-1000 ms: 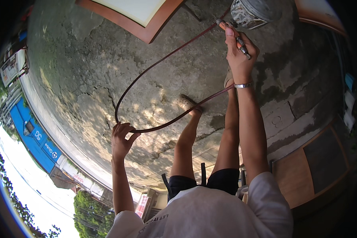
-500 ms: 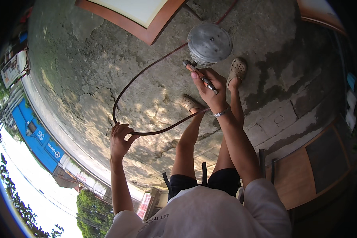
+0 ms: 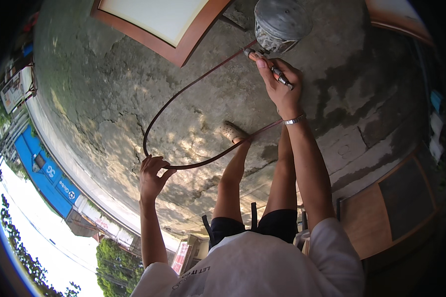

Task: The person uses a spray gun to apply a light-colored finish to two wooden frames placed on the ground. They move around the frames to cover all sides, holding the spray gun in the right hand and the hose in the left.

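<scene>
My left hand (image 3: 152, 174) grips the bend of a long, thin reddish-brown strip (image 3: 183, 91) that curves in a loop over the concrete ground. My right hand (image 3: 278, 84) is raised further out, closed on a small grey metal tool (image 3: 281, 78) together with the strip's upper end. Just beyond the right hand stands a grey metal can (image 3: 281, 22). The strip's lower run passes over my legs near my sandalled foot (image 3: 232, 131).
A white panel with a red-brown frame (image 3: 158, 24) lies on the cracked concrete (image 3: 99, 89) ahead. A wooden board with a dark face (image 3: 396, 203) sits at the right. Blue building fronts and trees curve along the left rim.
My right hand with the tool has swung out toward the can after dipping closer half a second ago. The can has shifted in view. My left hand has kept its grip on the strip.
</scene>
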A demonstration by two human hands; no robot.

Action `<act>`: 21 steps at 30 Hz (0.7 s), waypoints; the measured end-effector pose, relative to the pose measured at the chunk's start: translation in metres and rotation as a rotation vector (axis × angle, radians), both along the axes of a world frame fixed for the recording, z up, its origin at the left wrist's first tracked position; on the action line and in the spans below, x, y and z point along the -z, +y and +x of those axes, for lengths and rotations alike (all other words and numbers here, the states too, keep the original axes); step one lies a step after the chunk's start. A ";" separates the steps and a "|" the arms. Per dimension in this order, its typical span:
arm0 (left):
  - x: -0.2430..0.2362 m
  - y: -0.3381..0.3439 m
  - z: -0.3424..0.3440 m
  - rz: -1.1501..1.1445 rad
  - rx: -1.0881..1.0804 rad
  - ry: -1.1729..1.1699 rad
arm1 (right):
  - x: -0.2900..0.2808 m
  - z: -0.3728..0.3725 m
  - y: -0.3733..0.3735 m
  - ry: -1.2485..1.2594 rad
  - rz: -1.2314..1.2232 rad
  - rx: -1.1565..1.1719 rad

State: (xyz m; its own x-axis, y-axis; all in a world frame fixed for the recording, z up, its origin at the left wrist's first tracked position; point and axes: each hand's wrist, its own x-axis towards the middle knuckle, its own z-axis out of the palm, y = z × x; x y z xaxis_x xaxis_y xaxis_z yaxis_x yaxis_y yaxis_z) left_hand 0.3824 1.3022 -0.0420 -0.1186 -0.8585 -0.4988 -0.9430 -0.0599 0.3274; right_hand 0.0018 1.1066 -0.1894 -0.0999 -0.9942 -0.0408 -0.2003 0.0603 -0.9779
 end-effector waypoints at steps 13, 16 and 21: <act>-0.007 -0.055 -0.068 -0.057 -0.051 0.004 | -0.005 -0.112 -0.135 -0.018 0.139 0.277; -0.008 -0.069 -0.086 -0.040 -0.073 0.017 | 0.004 -0.141 -0.165 0.055 0.062 0.317; -0.012 -0.085 -0.115 -0.023 -0.130 0.051 | -0.025 -0.178 -0.218 0.219 0.084 0.349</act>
State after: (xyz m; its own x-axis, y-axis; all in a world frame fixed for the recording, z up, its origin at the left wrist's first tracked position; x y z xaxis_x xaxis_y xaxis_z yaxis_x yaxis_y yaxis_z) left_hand 0.2677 1.2167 -0.0304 -0.0303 -0.8796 -0.4748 -0.9099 -0.1723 0.3773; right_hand -0.1766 0.8885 -0.1645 -0.4453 -0.8933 -0.0603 -0.3566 0.2387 -0.9032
